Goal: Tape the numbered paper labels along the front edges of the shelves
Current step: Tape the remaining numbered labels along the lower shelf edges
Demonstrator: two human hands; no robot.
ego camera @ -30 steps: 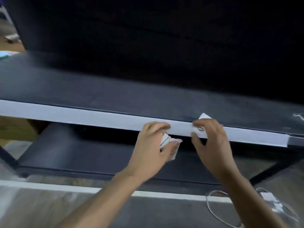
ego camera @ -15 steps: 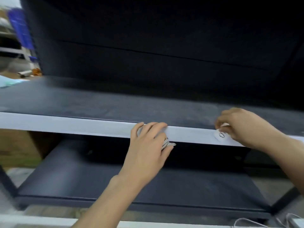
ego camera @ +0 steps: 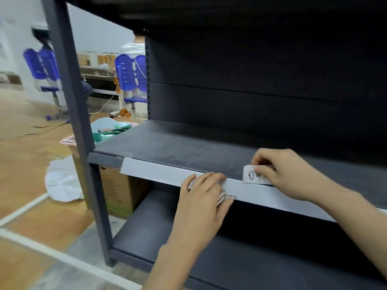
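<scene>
A dark grey shelf [ego camera: 188, 147] has a white strip [ego camera: 155, 171] running along its front edge. My right hand [ego camera: 287, 172] pinches a small white paper label [ego camera: 252, 175] with handwritten digits and holds it against the strip's top edge. My left hand [ego camera: 203, 204] rests with its fingertips on the strip and keeps several more folded paper labels [ego camera: 225, 198] tucked in its palm. A lower shelf [ego camera: 157, 231] lies in shadow below my hands.
The shelf's grey upright post [ego camera: 71, 84] stands at the left. Behind it sit a cardboard box [ego camera: 117, 191], a pink basket [ego camera: 69, 142], a white bag [ego camera: 60, 181] on the wooden floor, blue chairs [ego camera: 130, 74] and a seated person [ego camera: 133, 47].
The view has swung left and up, bringing the shelf's left post and the room into sight. My right hand has slid the label rightwards along the strip; my left hand stays on the edge.
</scene>
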